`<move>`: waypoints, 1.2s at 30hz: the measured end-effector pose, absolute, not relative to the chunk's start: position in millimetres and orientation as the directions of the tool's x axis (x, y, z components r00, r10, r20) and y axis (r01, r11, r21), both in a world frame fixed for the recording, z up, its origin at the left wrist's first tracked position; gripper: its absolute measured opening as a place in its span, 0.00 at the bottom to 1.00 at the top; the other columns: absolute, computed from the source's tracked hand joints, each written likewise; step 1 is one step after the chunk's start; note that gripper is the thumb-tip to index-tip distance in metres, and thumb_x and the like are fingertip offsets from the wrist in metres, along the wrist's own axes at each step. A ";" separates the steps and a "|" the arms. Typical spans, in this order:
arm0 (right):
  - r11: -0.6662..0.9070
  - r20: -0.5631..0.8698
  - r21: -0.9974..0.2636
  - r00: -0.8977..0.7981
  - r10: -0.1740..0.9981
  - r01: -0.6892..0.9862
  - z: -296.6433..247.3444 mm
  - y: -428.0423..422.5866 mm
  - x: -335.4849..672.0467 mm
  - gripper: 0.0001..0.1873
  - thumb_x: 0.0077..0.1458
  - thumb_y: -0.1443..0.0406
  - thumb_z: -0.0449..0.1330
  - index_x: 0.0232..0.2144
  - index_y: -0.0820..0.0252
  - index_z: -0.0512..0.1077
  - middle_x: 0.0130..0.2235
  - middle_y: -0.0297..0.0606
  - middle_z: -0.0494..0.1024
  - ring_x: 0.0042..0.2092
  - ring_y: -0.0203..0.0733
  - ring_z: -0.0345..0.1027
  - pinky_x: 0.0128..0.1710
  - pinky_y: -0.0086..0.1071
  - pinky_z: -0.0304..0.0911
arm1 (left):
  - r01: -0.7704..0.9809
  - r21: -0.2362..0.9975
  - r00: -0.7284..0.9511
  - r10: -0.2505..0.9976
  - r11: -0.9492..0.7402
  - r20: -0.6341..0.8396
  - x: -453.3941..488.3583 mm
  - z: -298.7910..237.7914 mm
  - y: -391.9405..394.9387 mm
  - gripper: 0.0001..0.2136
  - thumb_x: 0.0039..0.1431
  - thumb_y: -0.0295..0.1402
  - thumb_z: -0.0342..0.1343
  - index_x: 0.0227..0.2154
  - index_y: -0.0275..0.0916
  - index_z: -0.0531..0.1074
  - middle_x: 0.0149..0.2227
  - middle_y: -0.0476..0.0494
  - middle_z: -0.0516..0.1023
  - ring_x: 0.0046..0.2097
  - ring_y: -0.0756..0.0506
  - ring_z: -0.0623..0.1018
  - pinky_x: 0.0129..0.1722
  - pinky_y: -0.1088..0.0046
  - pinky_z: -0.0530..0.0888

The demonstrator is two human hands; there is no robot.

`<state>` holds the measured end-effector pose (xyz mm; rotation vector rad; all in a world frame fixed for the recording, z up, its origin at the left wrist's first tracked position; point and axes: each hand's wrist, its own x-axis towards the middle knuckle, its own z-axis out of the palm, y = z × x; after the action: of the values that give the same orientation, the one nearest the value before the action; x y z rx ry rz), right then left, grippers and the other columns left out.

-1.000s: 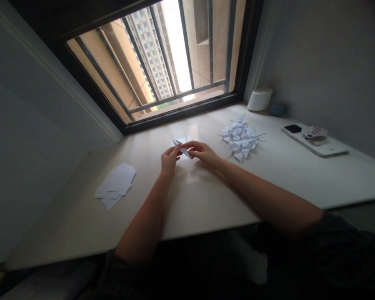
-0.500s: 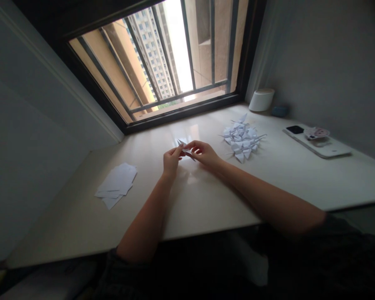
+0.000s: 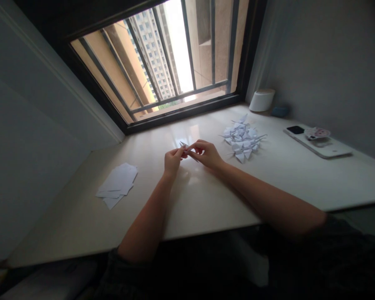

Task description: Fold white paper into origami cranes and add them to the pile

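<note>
Both grips are pinching a small folded paper piece (image 3: 187, 150) w/ fingertips, just above the table (image 3: 206, 200): left hand (image 3: 172, 161) is curling from below-left, right hand (image 3: 207, 153) is arching from the right. Forearms are angling inward; folded paper pile (image 3: 242, 138) is lying right of the grips.

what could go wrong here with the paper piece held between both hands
The small folded paper is pinched between left hand and right hand above the table; a firm pull might tear its thin point or blur a crease. The pile of folded pieces lies close beside the right forearm, so a sideways sweep could scatter it. Dim light may hide misaligned edges.
</note>
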<state>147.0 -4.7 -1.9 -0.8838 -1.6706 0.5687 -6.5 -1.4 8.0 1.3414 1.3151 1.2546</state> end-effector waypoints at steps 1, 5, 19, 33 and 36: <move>0.613 0.606 -0.743 -0.119 0.786 0.267 -2.3 -4.4 147.0 0.12 0.52 0.56 0.63 0.30 0.58 0.78 0.24 0.31 0.64 0.26 0.33 0.57 0.27 0.30 0.54 | 0.127 0.988 -0.060 0.994 -0.084 0.092 -6.4 7.8 -1.3 0.16 0.50 0.46 0.59 0.23 0.37 0.78 0.22 0.45 0.76 0.28 0.49 0.73 0.31 0.73 0.66; 0.628 0.620 -0.731 -0.126 0.775 0.266 -3.7 -3.3 147.1 0.11 0.53 0.57 0.62 0.31 0.58 0.78 0.24 0.30 0.62 0.26 0.33 0.56 0.27 0.29 0.54 | 0.101 0.990 -0.062 0.993 -0.093 0.100 -5.8 7.3 -1.1 0.15 0.49 0.46 0.59 0.23 0.37 0.78 0.22 0.45 0.76 0.27 0.49 0.73 0.31 0.73 0.66; 0.499 0.489 -0.846 -0.100 0.866 0.188 -5.8 -0.7 143.5 0.13 0.47 0.55 0.63 0.26 0.60 0.77 0.18 0.25 0.53 0.22 0.30 0.47 0.23 0.28 0.44 | 0.109 0.987 -0.017 0.993 -0.115 0.117 -4.3 4.5 -0.6 0.17 0.48 0.47 0.60 0.20 0.36 0.76 0.21 0.47 0.73 0.26 0.51 0.70 0.29 0.73 0.65; 0.458 0.447 -0.887 -0.138 0.884 0.064 -4.4 -1.0 140.4 0.20 0.44 0.48 0.65 0.29 0.58 0.79 0.23 0.33 0.72 0.26 0.34 0.60 0.27 0.29 0.56 | 0.081 0.992 -0.035 0.994 -0.098 0.101 -6.7 5.5 1.2 0.20 0.48 0.50 0.59 0.19 0.36 0.74 0.20 0.47 0.71 0.25 0.51 0.68 0.28 0.74 0.64; 0.400 0.402 -0.915 -0.194 0.895 -0.055 -4.2 1.0 140.2 0.19 0.42 0.48 0.66 0.29 0.57 0.79 0.31 0.38 0.78 0.32 0.38 0.68 0.32 0.32 0.62 | 0.082 0.990 -0.056 0.991 -0.117 0.122 -7.3 4.7 2.4 0.20 0.49 0.51 0.58 0.18 0.37 0.73 0.19 0.48 0.70 0.24 0.52 0.67 0.27 0.74 0.63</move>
<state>140.2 1.0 -4.2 -0.7828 -1.5117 1.0391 -7.3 2.4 4.7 1.3268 1.2539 1.3054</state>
